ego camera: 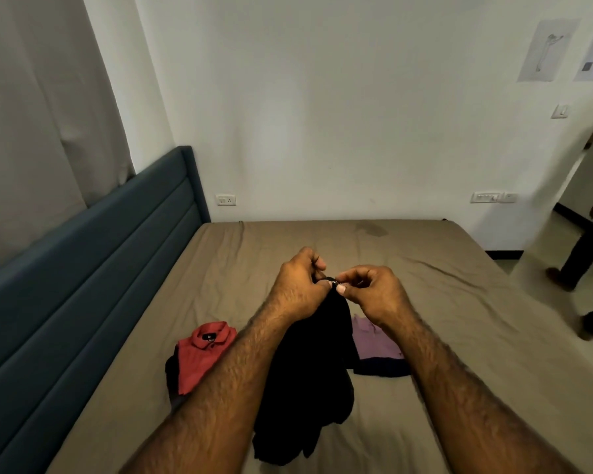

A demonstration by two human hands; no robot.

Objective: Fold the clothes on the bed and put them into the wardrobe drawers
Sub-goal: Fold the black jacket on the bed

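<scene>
Both my hands are up over the bed, close together, almost touching. My left hand has fingers curled tight, pinching the top edge of a black garment. My right hand is curled too, thumb and fingertips pinching the same top edge just beside the left. The garment hangs down from that pinch, bunched and dark, its lower end lying on the olive-brown sheet between my forearms; what kind of garment it is I cannot tell. Left of it, a folded red shirt lies flat on the bed, collar up, on top of something dark. Right of it, a folded purple shirt sits on a folded dark piece, partly hidden by my right wrist. Blue padded headboard runs along the left side. White wall behind with sockets and two paper sheets. At far right, another person's legs stand on the floor by the doorway.
</scene>
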